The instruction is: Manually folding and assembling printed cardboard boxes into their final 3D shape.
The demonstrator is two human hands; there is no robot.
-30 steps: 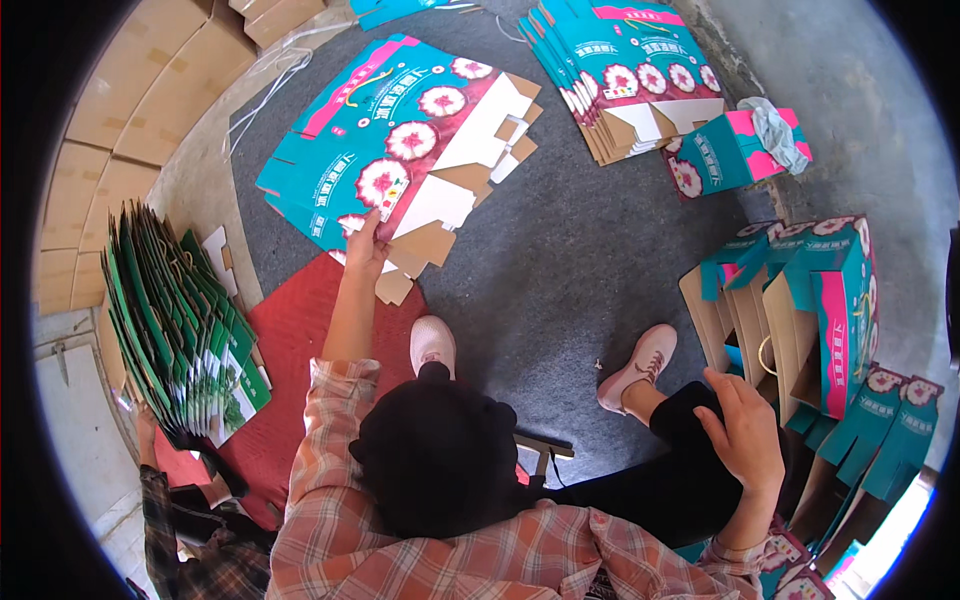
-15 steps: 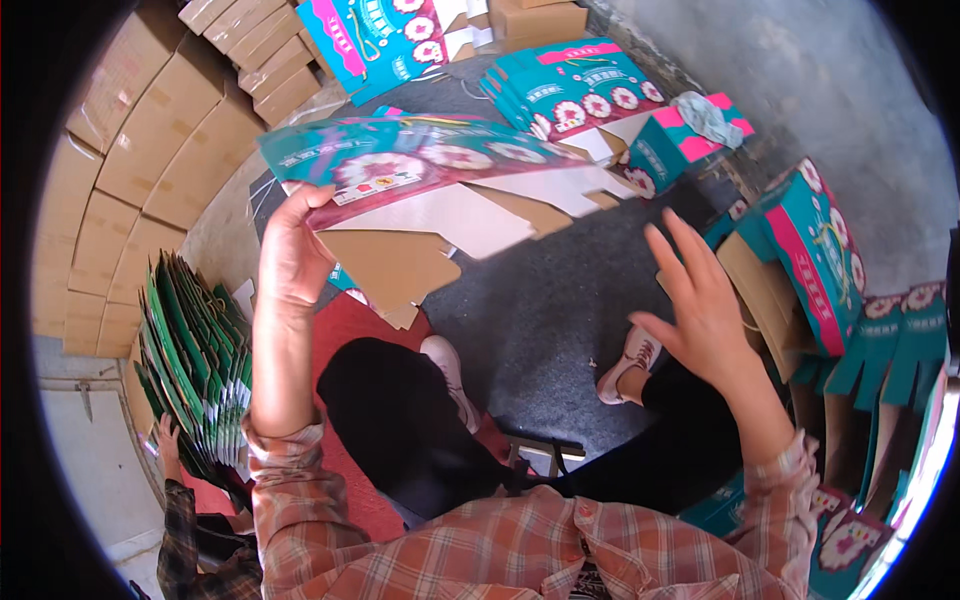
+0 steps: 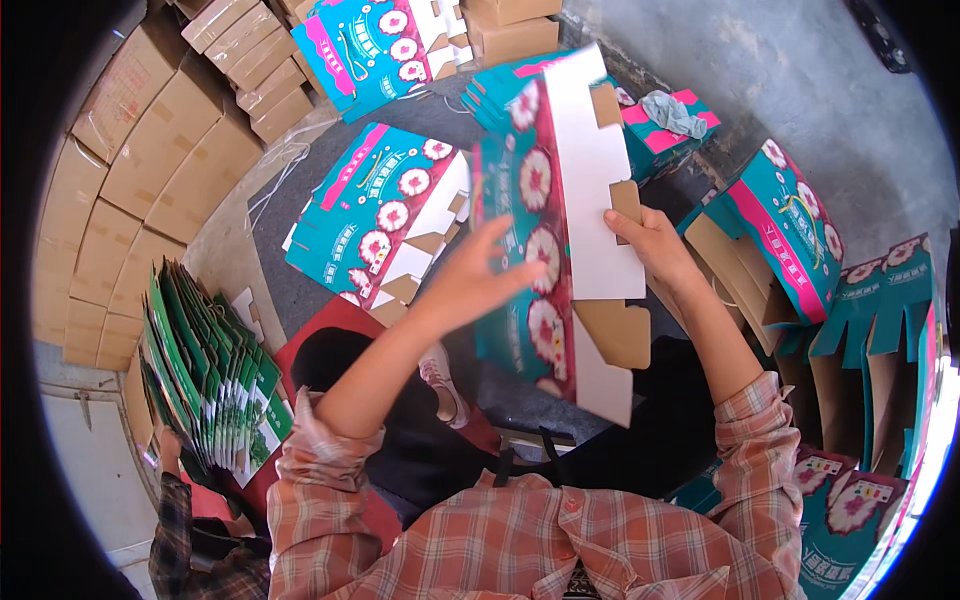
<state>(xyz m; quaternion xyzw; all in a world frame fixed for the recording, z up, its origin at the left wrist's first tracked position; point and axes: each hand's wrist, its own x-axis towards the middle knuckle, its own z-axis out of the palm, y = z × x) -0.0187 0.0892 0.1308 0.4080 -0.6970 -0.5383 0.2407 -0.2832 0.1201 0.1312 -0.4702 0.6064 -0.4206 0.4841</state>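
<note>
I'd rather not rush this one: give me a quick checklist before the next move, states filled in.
1. Right hand gripping the teal-and-magenta printed cardboard carton: ok.
2. Left hand touching the carton's printed face: cannot tell; the hand is blurred.
3. White-and-brown cardboard flaps folded in: not ok, sticking out.
4. Co-worker's hand apart from that carton: ok, beside the green folded cartons.
5. Crumpled pale-blue cloth away from both hands: ok.

A grey concrete wall [image 3: 740,50] closes off the upper right. Brown cardboard boxes [image 3: 130,165] are stacked along the left, above a pale panel [image 3: 85,470]. A dark grey mat [image 3: 295,295] covers much of the pale concrete floor [image 3: 222,225], meeting a red mat [image 3: 318,323]. Bright white light glares at the lower right edge.
</note>
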